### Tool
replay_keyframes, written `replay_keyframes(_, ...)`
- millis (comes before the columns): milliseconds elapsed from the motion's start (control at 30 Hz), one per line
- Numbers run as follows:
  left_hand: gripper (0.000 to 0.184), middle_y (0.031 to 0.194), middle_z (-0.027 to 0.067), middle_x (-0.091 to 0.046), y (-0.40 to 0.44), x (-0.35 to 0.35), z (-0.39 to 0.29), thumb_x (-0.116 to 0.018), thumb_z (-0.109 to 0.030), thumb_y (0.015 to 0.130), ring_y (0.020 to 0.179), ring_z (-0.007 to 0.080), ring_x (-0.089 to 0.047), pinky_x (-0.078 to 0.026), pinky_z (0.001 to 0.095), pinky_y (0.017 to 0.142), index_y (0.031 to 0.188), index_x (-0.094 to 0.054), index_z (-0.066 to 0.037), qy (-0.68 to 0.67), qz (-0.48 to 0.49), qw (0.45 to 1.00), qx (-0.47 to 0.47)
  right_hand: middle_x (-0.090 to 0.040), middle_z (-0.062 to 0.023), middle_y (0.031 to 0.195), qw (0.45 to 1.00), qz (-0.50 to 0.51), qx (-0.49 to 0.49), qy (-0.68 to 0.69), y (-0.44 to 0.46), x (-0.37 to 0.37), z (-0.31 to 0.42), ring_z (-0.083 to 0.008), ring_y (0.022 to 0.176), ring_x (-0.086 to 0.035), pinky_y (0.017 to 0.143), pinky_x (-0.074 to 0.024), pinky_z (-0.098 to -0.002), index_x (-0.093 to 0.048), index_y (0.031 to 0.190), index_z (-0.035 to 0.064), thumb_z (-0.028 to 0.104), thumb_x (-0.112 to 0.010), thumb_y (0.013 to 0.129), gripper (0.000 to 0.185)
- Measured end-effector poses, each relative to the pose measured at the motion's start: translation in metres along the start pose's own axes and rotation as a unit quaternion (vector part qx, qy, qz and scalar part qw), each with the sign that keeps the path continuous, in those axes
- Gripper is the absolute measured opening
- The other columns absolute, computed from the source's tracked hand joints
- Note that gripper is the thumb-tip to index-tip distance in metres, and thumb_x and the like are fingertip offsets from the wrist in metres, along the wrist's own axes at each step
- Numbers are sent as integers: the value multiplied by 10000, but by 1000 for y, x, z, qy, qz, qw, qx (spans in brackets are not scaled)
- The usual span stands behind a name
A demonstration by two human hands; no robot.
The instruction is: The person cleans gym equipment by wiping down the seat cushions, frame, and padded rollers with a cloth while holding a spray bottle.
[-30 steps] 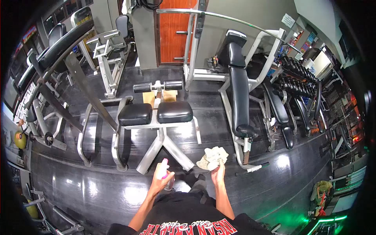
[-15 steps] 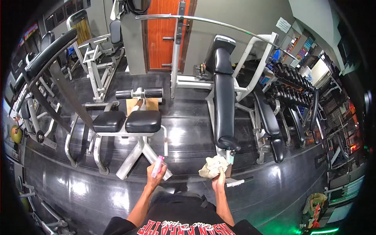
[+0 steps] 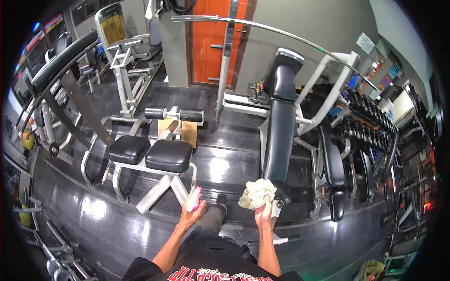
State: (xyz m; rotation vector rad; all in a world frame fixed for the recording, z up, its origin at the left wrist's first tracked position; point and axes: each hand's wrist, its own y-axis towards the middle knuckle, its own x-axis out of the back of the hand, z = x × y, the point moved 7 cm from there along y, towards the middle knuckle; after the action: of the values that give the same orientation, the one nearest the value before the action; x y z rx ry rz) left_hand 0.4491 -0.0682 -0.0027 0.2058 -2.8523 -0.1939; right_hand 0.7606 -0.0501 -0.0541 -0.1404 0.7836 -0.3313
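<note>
My left hand (image 3: 192,214) is wrapped round a small clear spray bottle (image 3: 194,199) with a pink top, held upright in front of my body. A crumpled cream cloth (image 3: 258,193) is in my right hand (image 3: 264,214), thumb pressed against it. The cloth hides part of the lower end of a long black padded bench (image 3: 280,140). Ahead of my left hand stands a machine with two black seat pads (image 3: 168,156) and foam rollers (image 3: 191,114).
A barbell (image 3: 272,29) rests on the bench's uprights. At the right are another padded bench (image 3: 332,161) and a dumbbell rack (image 3: 368,133). More machines stand at the left, before an orange door (image 3: 206,51). My foot (image 3: 221,200) is on the dark floor.
I have stepped forward; one foot now shows between the machine and the bench. The bench appears closer and further right. Both hands still hold the bottle and cloth.
</note>
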Motion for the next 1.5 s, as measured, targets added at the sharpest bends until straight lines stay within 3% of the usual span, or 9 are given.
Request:
replay_keyframes(167, 361, 912, 75, -587, 46, 0, -6, -668, -79, 811, 663, 140, -548, -468, 282, 641, 1143, -553, 2, 70, -81, 990, -97, -544, -44, 1253, 994, 22, -97, -56, 73, -34, -29, -174, 1162, -508, 1020, -373, -335, -483, 1258, 63, 244, -443, 977, 337)
replay_keyframes(267, 384, 973, 71, -574, 84, -5, 10, -668, -73, 816, 676, 121, -552, -479, 270, 643, 1161, -515, -3, 0, -104, 994, 37, -533, -50, 1273, 984, 70, -154, -63, 121, -63, -49, -180, 1180, -499, 1027, -366, -335, -460, 1285, 64, 277, -439, 976, 376)
replay_keyframes(333, 381, 976, 52, -568, 101, -7, 31, -673, -50, 813, 699, 97, -553, -489, 249, 657, 1149, -496, -17, -205, -162, 955, 143, -535, -53, 1273, 975, 90, -187, -75, 145, -88, -58, -182, 1183, -497, 1025, -367, -337, -452, 1292, 67, 292, -439, 975, 388)
replay_keyframes(433, 379, 963, 34, -566, 131, -9, 52, -670, -26, 811, 709, 79, -551, -488, 230, 669, 1141, -484, -29, -261, -218, 927, 158, -540, -56, 1268, 960, 134, -220, -114, 189, -116, -70, -187, 1179, -504, 1015, -377, -350, -442, 1301, 71, 311, -442, 972, 407)
replay_keyframes(633, 327, 880, -5, -544, 175, 0, 69, -668, 2, 797, 701, 72, -557, -485, 235, 657, 1078, -508, -46, -211, -290, 922, 145, -537, -46, 1271, 943, 156, -238, -173, 258, -152, -82, -197, 1178, -508, 1001, -389, -374, -425, 1319, 95, 321, -453, 965, 422)
replay_keyframes(867, 546, 797, 5, -565, 196, 27, 65, -842, -226, 653, 642, 107, -536, -459, 288, 600, 1066, -521, -69, -20, -393, 886, 246, -529, -54, 1279, 924, 187, -277, -187, 316, -184, -120, -198, 1185, -498, 1004, -389, -373, -436, 1310, 81, 328, -414, 979, 414)
replay_keyframes(967, 472, 798, 12, -584, 210, 36, 71, -814, -197, 694, 603, 109, -545, -460, 280, 565, 1052, -537, -63, 45, -460, 855, 237, -527, -60, 1282, 916, 183, -300, -192, 345, -200, -145, -203, 1180, -502, 999, -393, -371, -440, 1307, 74, 326, -415, 979, 415)
replay_keyframes(1067, 373, 774, 21, -600, 228, 32, 106, -767, -150, 746, 551, 113, -550, -458, 275, 516, 1037, -553, -55, -61, -480, 825, 293, -504, -80, 1290, 906, 202, -314, -197, 377, -217, -169, -210, 1183, -494, 988, -400, -368, -405, 1335, 70, 324, -456, 969, 448)
replay_keyframes(1500, 180, 686, 46, -566, 292, 46, 184, -642, -72, 816, 474, 115, -538, -468, 280, 436, 963, -557, -12, -61, -602, 696, 387, -485, -91, 1315, 833, 283, -349, -321, 528, -331, -236, -207, 1200, -471, 1010, -376, -360, -412, 1340, 28, 308, -468, 970, 467)
